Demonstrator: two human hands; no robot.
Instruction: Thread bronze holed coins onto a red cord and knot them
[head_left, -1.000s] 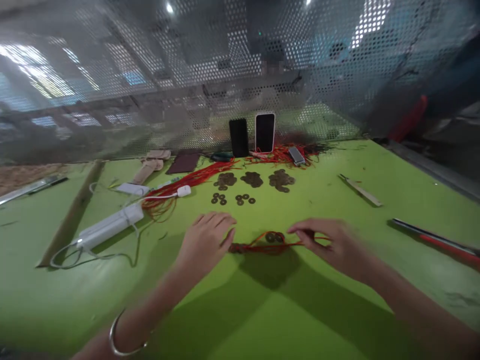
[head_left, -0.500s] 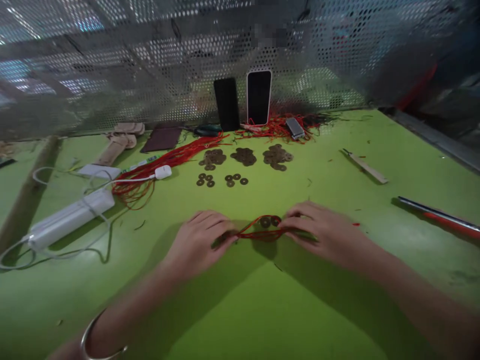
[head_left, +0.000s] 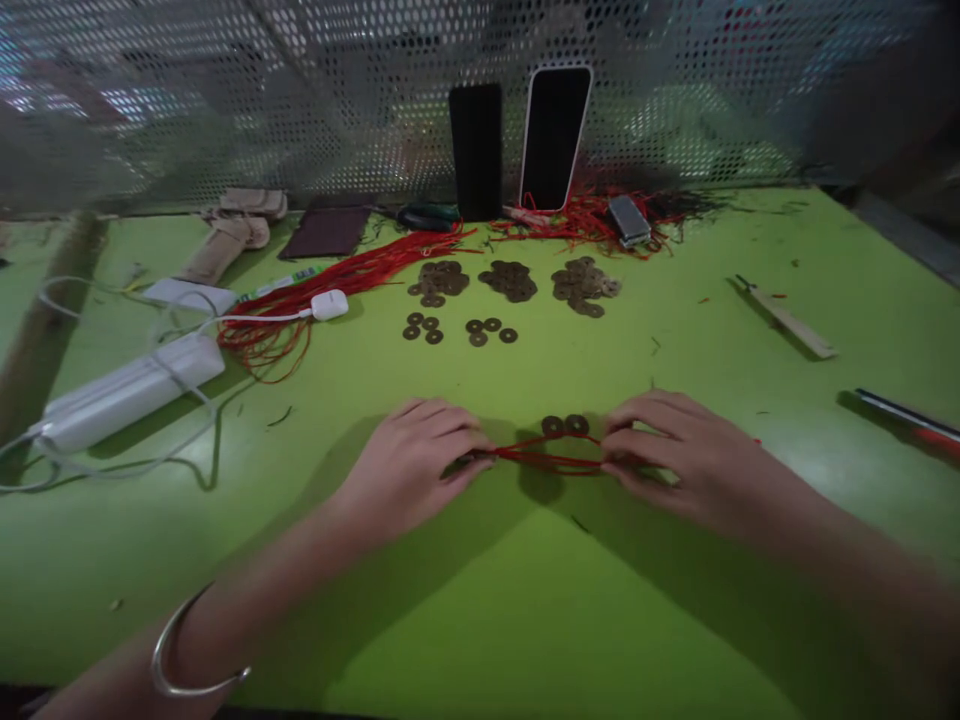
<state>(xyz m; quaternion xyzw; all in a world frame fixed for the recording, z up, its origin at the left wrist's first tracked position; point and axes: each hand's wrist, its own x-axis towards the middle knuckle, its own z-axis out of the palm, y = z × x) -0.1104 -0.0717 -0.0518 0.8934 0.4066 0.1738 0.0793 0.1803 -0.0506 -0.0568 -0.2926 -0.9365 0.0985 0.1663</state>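
Note:
My left hand [head_left: 416,462] and my right hand [head_left: 679,458] rest low on the green table [head_left: 480,600], each pinching one end of a red cord [head_left: 544,458] stretched between them. Two bronze coins with holes [head_left: 565,426] sit on the cord, just behind its middle. Fingers of both hands are closed on the cord ends. A metal bangle [head_left: 187,660] circles my left wrist.
Behind lie three heaps of coins [head_left: 510,280], several loose coins [head_left: 457,330], a bundle of red cords [head_left: 315,300], two upright phones [head_left: 555,135] against a perforated metal screen, a white power strip [head_left: 124,395] with cables, a wooden stick [head_left: 787,320] and a pen [head_left: 907,420] at right.
The view tilted down and closer. My left hand closed onto the left end of the cord; both hands drew it taut between them.

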